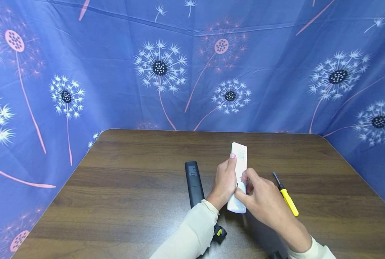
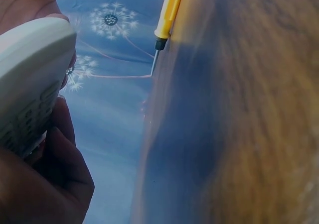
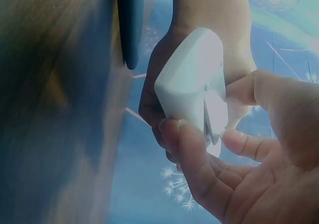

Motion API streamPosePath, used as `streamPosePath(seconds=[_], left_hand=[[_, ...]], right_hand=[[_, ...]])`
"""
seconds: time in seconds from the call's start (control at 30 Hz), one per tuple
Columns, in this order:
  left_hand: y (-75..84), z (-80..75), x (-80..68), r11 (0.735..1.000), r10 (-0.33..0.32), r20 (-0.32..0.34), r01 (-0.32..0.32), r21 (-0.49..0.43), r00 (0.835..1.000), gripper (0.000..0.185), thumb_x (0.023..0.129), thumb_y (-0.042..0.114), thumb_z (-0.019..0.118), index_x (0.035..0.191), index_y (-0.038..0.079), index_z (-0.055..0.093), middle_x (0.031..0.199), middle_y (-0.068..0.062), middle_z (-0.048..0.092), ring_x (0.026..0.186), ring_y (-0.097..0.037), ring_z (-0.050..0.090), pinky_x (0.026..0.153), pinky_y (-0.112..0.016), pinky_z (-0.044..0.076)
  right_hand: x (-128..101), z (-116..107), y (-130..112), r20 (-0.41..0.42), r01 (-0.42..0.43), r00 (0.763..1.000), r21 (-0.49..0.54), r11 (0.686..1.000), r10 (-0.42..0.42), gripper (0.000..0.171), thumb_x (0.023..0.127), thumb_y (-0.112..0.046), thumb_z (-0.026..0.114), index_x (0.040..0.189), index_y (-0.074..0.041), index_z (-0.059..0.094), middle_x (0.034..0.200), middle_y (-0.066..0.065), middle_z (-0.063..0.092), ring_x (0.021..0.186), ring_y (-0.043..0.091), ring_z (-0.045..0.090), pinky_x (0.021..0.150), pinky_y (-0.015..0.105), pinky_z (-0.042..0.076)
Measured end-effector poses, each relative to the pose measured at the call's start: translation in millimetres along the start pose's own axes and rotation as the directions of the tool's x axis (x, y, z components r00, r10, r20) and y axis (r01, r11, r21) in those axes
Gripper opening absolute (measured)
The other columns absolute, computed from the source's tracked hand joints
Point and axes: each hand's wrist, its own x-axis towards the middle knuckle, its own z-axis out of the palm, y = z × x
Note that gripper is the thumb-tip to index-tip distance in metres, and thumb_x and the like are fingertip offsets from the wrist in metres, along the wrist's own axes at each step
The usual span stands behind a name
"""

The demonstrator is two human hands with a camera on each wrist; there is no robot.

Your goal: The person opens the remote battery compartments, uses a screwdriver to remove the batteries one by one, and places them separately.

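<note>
With our left hand (image 1: 224,181) we grip the white remote (image 1: 240,171) above the bench (image 1: 131,180), right of the middle; these fingers are clamped on it. The fingers of our right hand (image 1: 265,198) are bent and pinch its near half. On the bench, to the left, we see a black remote (image 1: 194,181), partly hidden by our left sleeve (image 1: 192,230); to the right lies a yellow screwdriver (image 1: 286,196), its tip toward the far side.

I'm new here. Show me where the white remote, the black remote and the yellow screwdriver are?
White remote (image 1: 241,166): head view, on its upward-facing surface.
Black remote (image 1: 195,184): head view, middle of its visible body.
Yellow screwdriver (image 1: 287,197): head view, on its handle.
</note>
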Motion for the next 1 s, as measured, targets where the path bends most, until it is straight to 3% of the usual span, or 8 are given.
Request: streamPosePath(seconds=[0.47,0.73,0.9,1.0], left_hand=[[-0.1,1.1,-1.2,0.999,-0.010,0.017,0.010,0.033,1.000,0.057,0.107,0.049,0.033,0.086,0.008,0.066,0.067,-0.002,0.058,0.059,-0.013,0.056,0.055,-0.028,0.046],[1.5,2.4,-2.0,0.999,0.006,0.014,-0.007,0.049,1.000,0.056,0.107,0.049,0.034,0.086,0.008,0.066,0.066,-0.001,0.057,0.059,-0.011,0.054,0.055,-0.027,0.045],[0.5,2.1,-1.1,0.995,0.045,0.007,-0.045,0.085,0.999,0.055,0.108,0.047,0.033,0.083,0.009,0.065,0.065,0.001,0.055,0.058,-0.009,0.052,0.055,-0.026,0.043],[-0.4,1.0,-0.1,0.993,0.057,-0.004,-0.056,0.102,0.998,0.055,0.108,0.047,0.034,0.082,0.009,0.064,0.065,0.002,0.055,0.058,-0.009,0.051,0.055,-0.026,0.042]], right_hand=[[-3.7,0.3,2.1,0.002,-0.048,0.999,0.047,0.998,0.048,0.020,0.084,-0.007,0.071,0.094,-0.014,0.056,0.069,-0.006,0.050,0.060,0.008,0.046,0.053,0.025,0.039],[-5.2,1.7,1.2,-0.010,-0.074,0.997,0.019,0.997,0.074,0.018,0.086,-0.011,0.070,0.095,-0.014,0.055,0.068,-0.006,0.050,0.058,0.009,0.045,0.051,0.026,0.037],[-6.2,0.4,-0.3,-0.057,-0.080,0.995,0.026,0.996,0.082,0.019,0.086,-0.007,0.069,0.088,-0.014,0.051,0.063,-0.006,0.045,0.053,0.008,0.041,0.046,0.025,0.033],[-5.1,-0.8,-2.9,-0.097,-0.034,0.995,0.043,0.999,0.038,0.023,0.085,-0.005,0.069,0.085,-0.015,0.049,0.061,-0.008,0.042,0.053,0.007,0.039,0.046,0.024,0.033]])
